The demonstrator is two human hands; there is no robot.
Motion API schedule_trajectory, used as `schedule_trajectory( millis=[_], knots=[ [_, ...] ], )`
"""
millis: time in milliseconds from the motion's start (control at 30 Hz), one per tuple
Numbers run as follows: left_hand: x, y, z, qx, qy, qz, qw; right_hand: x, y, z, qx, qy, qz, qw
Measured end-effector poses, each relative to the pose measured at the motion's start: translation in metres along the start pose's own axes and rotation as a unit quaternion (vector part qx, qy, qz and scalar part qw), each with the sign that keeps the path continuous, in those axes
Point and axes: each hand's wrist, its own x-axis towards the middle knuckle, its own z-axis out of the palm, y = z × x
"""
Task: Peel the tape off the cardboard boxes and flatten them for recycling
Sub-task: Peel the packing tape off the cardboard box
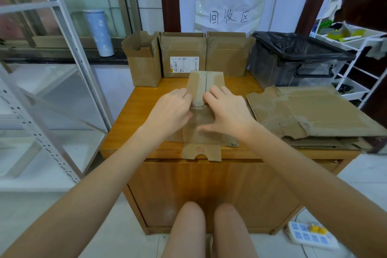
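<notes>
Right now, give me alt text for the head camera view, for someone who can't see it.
Two bare hands, left hand and right hand, work at the tape on a cardboard box on a wooden table. Three open boxes stand behind; flattened cardboard lies on the right.

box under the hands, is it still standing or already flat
Mostly flat. The box lies spread on the wooden table, one notched flap over the front edge, with both hands, left and right, on it.
</notes>
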Motion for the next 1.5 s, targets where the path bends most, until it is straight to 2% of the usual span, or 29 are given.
schedule_trajectory(
  millis=[167,400,633,767,1033,1167,1300,1500],
  knots=[
    [0.003,-0.004,-0.008,-0.035,-0.012,-0.013,0.999,0.004,-0.023,0.02,0.007,0.124,0.063,0.99],
    [0.0,-0.007,-0.01,-0.071,-0.009,-0.026,0.997,0.006,-0.015,0.021,0.03,0.167,0.01,0.985],
    [0.0,-0.007,-0.006,-0.094,0.01,-0.04,0.995,0.004,-0.008,0.019,0.037,0.163,-0.022,0.986],
    [-0.002,-0.01,-0.007,-0.103,-0.007,-0.041,0.994,0.004,-0.003,0.014,0.04,0.127,-0.038,0.99],
    [0.006,-0.012,-0.019,-0.104,-0.07,-0.036,0.991,0.008,-0.018,0.01,-0.004,0.054,0.048,0.997],
    [0.006,-0.017,-0.023,-0.113,-0.097,-0.026,0.988,0.007,-0.013,0.012,0.021,0.081,0.037,0.996],
    [0.011,-0.019,-0.026,-0.123,-0.112,-0.013,0.986,0.006,-0.009,0.018,0.031,0.142,-0.001,0.989],
    [0.005,-0.023,-0.022,-0.143,-0.103,-0.019,0.984,0.008,-0.005,0.02,0.009,0.173,-0.065,0.983]
  ],
)
